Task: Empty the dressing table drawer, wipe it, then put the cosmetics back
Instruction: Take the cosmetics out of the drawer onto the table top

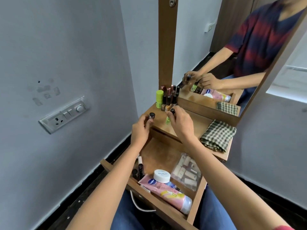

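Observation:
The wooden drawer (196, 201) is pulled open below the dressing table top (196, 126). In it lie a pink lotion tube (167, 191), a white round jar (162, 175), a clear pouch of small tubes (186, 173) and a few dark lipsticks (138, 170) at the left. My left hand (140, 130) holds a dark small bottle (152, 116) over the table top's left edge. My right hand (181, 124) pinches a black-capped green bottle (168, 119) on the table top. A cluster of nail polishes and lipsticks (167, 101) stands at the back, with a green stick (159, 98).
A folded green checked cloth (217, 136) lies on the right of the table top. A mirror (232, 55) rises behind the table top. A wall with a switch panel (64, 114) is close on the left. My legs in jeans (127, 213) sit under the drawer.

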